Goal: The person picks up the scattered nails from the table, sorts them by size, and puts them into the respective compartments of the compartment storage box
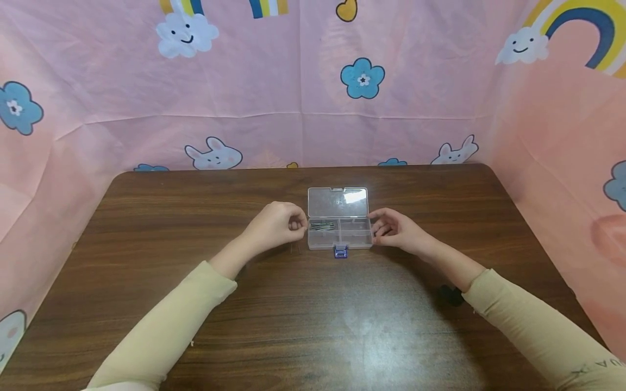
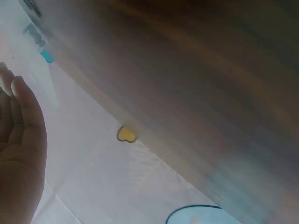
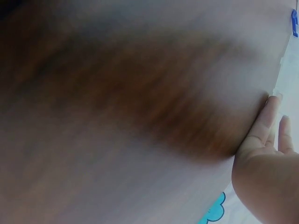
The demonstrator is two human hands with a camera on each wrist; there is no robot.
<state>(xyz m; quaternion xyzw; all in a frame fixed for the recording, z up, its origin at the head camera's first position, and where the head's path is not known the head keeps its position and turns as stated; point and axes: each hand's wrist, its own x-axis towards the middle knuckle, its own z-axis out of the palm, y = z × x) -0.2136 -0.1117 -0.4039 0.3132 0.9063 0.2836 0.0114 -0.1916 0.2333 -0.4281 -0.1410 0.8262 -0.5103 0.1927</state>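
Observation:
A clear plastic compartment box (image 1: pixel 355 246) stands on the table with its transparent lid (image 1: pixel 325 202) raised at the back. Several thin, dark metal pieces (image 1: pixel 323 226) lie together in its back left compartment. My left hand (image 1: pixel 279 224) is at the box's left end, fingers bent and fingertips by the wall; whether it pinches anything is hidden. Under that hand, two faint thin pieces (image 1: pixel 295 248) show against the wood. My right hand (image 1: pixel 398 232) holds the right end, thumb near the front corner and fingers farther back. A blue latch (image 1: pixel 340 252) hangs at the front.
The brown wooden table (image 1: pixel 313 315) ends at a pink patterned cloth (image 1: pixel 274 87) that hangs behind it and along both sides. Near the right sleeve (image 1: pixel 523 320) a small dark object (image 1: pixel 451 295) lies partly under the forearm.

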